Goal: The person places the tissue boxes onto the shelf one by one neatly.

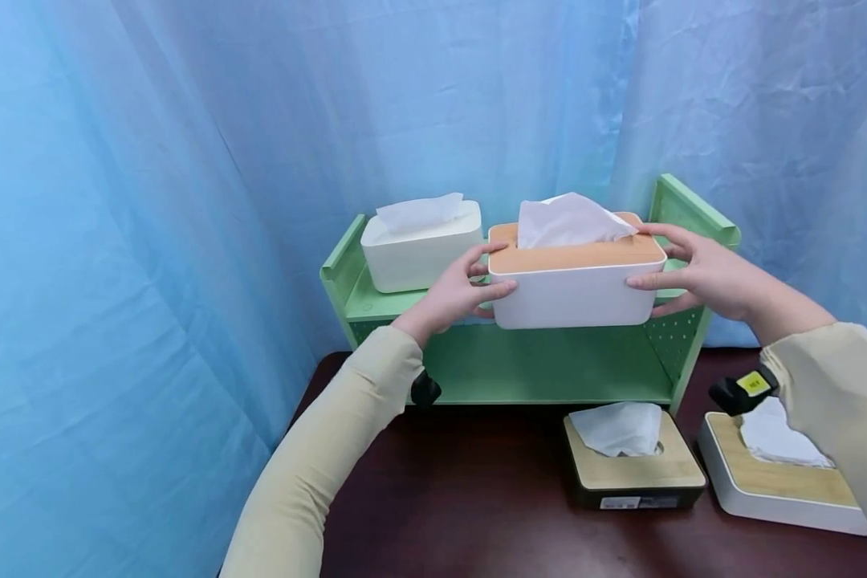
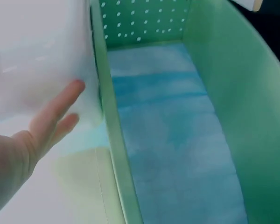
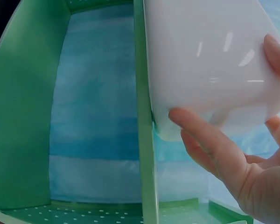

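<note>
Between my two hands is a white tissue box with a wooden lid and a white tissue standing out of its slot. My left hand grips its left end, thumb on the front face and a finger over the lid edge. At the opposite end my right hand holds it the same way, fingers spread. The box is at the front of the green rack's upper shelf. In both wrist views the glossy white box sits right at the shelf edge, fingertips against its ends.
An all-white tissue box stands on the upper shelf's left part. On the dark table, a black tissue box with a wooden lid and a white one with a wooden lid lie at right. Blue curtains hang behind.
</note>
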Demonstrator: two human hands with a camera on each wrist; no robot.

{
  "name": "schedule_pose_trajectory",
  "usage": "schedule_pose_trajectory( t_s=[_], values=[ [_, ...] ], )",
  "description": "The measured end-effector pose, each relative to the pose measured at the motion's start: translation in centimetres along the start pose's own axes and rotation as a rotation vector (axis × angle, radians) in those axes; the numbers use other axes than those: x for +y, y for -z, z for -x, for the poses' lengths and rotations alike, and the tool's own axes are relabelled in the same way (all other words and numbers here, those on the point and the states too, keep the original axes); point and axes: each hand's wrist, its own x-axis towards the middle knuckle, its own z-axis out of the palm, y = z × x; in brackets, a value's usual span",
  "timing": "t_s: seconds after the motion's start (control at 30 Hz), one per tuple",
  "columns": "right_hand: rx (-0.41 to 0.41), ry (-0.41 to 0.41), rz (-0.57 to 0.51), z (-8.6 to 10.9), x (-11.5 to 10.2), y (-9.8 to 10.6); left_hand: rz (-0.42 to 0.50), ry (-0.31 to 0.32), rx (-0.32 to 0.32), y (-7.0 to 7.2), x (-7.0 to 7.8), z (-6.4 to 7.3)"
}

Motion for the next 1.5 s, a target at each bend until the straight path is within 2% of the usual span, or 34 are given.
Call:
schedule_pose_trajectory(
  t_s=[0.27,0.63,0.87,1.17,1.5],
  values=[
    [-0.033,-0.033,0.000,-1.5,-0.6,0.8,0.009,0.054,-0.003,0.5,0.4,-1.4],
    [-0.047,-0.027,0.003,-3.2,-0.4,2.2,-0.003,0.040,0.004,0.3,0.4,-3.4],
    [-0.047,-0.040,0.003,-4.0,-0.3,2.6,0.016,0.053,0.007,0.4,0.5,-4.0],
    [-0.039,-0.062,0.014,-4.6,-0.3,3.2,0.008,0.075,0.015,-0.3,0.8,-5.1],
    [-0.030,-0.088,-0.020,-5.1,-0.2,3.5,0.022,0.089,0.062,-1.2,1.0,-5.9]
  ],
)
